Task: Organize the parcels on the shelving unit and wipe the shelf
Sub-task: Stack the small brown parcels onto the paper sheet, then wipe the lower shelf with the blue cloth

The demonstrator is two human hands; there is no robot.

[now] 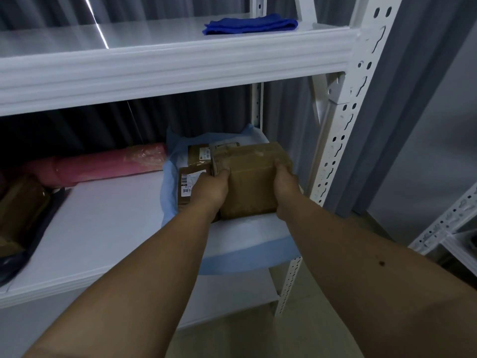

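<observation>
Grey curtains hang behind a white metal shelving unit (343, 140) with holes up its posts. Only the head view shows this.

On the top shelf (129, 63) lies a folded dark blue cloth (247, 24), near the right end.

On the middle shelf (103, 223) two bare arms reach in. The left hand (210, 189) and the right hand (284, 182) hold a brown box wrapped in shiny tape (247, 182), one hand on each side. Each grip is closed on the box, with the fingers curled round its far edge. The box sits on a big pale blue plastic mail bag (242, 244) at the right end of the shelf. This bag hangs a little over the front edge.

Just left of the box, on the same bag, lie two small flat brown parcels. One small brown parcel with a barcode label (187, 187) is partly under the left hand. The other small brown parcel (198, 153) lies behind it.

Farther left, at the back, lies a long pink roll wrapped in clear tape (103, 165). At the far left end a brown taped box (20, 210) rests on a dark bag (38, 228).

A second white rack (449, 228) shows at the right edge.
</observation>
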